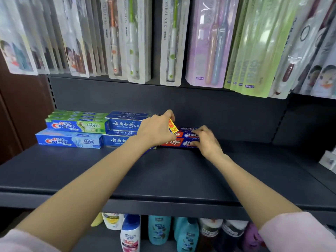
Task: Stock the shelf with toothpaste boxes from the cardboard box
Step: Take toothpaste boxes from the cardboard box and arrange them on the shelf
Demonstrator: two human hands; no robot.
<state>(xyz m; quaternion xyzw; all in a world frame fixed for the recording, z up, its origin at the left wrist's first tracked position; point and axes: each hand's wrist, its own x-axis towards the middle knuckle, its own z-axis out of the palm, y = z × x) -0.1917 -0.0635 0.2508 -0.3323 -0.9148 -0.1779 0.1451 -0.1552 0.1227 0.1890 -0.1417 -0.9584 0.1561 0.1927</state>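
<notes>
On the dark shelf (163, 175), near its back wall, lie stacked red-and-blue toothpaste boxes (179, 142). My left hand (156, 130) grips the left end of the upper box, thumb and fingers around its yellow-tagged end. My right hand (205, 139) rests on the right ends of the same stack, fingers curled over the box fronts. To the left stand stacks of dark blue toothpaste boxes (123, 124) and Crest boxes (76, 126), green ones above a light blue one (69, 140). The cardboard box is out of view.
Packaged toothbrushes (172, 42) hang in rows above the shelf, low over its back. Shampoo bottles (158, 230) fill the shelf below. The shelf surface right of the red-and-blue boxes and its whole front half is bare. A white item (329, 159) pokes in at the right edge.
</notes>
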